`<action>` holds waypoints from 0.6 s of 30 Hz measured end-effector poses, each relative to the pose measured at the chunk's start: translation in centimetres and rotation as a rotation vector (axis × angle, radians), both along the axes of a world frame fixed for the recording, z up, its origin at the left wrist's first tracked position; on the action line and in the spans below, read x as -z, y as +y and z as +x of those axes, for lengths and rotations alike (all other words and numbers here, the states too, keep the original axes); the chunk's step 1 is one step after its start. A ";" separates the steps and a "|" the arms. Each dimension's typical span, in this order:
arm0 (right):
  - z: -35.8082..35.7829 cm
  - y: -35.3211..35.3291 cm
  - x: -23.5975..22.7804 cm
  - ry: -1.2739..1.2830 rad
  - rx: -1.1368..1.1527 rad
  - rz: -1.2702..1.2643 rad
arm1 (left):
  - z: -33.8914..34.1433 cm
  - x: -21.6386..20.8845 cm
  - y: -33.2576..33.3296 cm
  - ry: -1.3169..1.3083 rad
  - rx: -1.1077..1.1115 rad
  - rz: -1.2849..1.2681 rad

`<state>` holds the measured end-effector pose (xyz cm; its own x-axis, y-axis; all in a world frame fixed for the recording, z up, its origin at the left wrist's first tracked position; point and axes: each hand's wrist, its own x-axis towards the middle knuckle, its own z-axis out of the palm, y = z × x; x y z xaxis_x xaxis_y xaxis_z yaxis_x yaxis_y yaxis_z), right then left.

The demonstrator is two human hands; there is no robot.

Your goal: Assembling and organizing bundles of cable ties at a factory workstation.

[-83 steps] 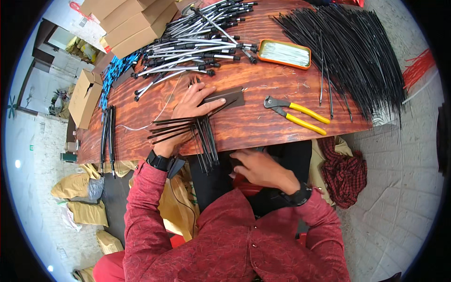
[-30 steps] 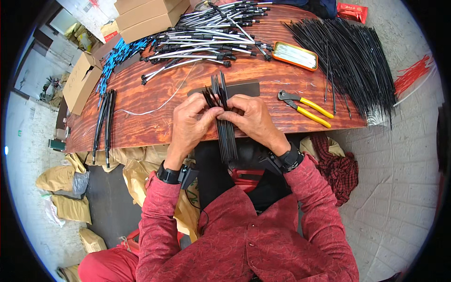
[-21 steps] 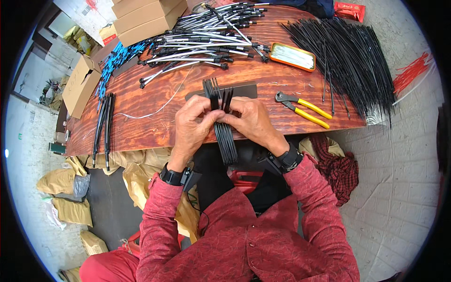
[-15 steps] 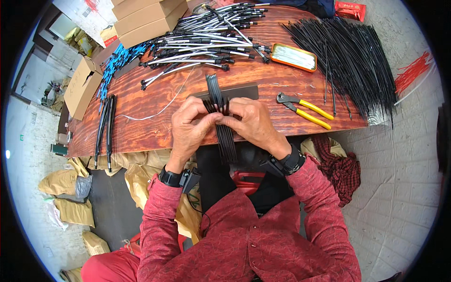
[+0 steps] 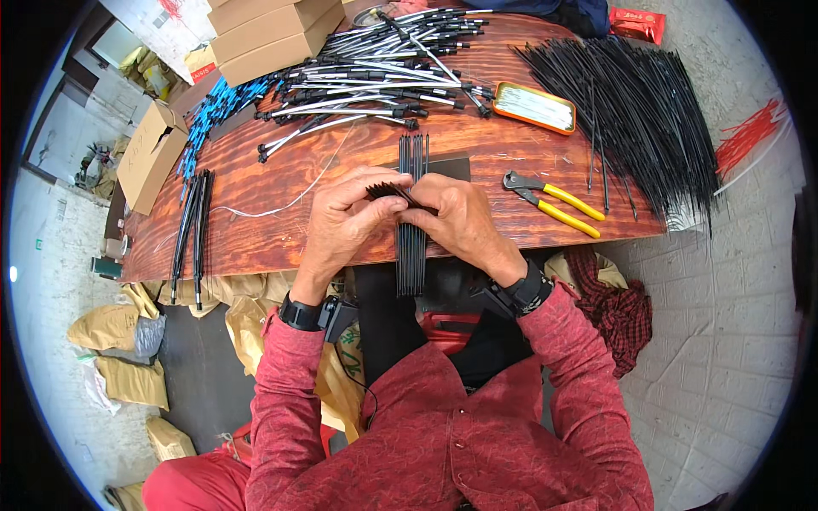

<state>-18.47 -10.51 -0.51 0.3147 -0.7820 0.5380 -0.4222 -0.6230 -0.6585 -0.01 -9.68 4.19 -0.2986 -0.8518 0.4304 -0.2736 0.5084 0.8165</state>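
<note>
While two yellow-handled pliers point(image 5: 554, 202) lie nearby, both hands' grips clench one bundle of black ties point(image 5: 411, 230).

Small workshop, hand-assembly type. Work surface was a reddish wooden table point(image 5: 256, 230) with no covering, loaded with stock in bulk: a large fan of black cable ties point(image 5: 648, 111) at one end, a heap of black-and-silver cables point(image 5: 375, 68) across the far side, a batch with blue ends point(image 5: 217, 111) beside it. Yellow-handled pliers point(image 5: 554, 203) and a shallow orange tin point(image 5: 535, 107) lay among them. Plain cardboard boxes point(image 5: 264, 34) were stacked at the table's far edge, another carton point(image 5: 149, 157) beside it. Filled tan sacks point(image 5: 119, 341) sat on the bare concrete floor; paved ground showed on the other side.
</note>
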 end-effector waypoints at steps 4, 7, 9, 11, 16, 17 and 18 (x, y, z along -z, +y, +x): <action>-0.1 -0.3 0.6 0.023 0.013 -0.005 | 0.3 0.1 -0.2 -0.026 0.053 0.042; -0.2 -0.5 1.0 -0.007 -0.045 -0.013 | 0.2 0.2 0.0 -0.038 0.069 0.076; -0.4 -0.5 1.0 0.001 -0.052 0.005 | 0.0 0.3 0.1 -0.053 0.072 0.082; -0.5 -0.6 0.6 0.016 -0.067 0.041 | -0.2 0.4 0.2 -0.045 0.054 0.043; -0.5 0.1 -0.1 0.031 -0.066 -0.009 | -0.4 1.0 0.4 -0.006 -0.007 -0.072; -0.5 0.3 -0.2 0.006 -0.067 -0.011 | -0.4 1.1 0.5 0.006 -0.023 -0.090; -0.5 0.5 -0.3 -0.019 -0.069 -0.013 | -0.4 1.2 0.4 0.008 -0.023 -0.091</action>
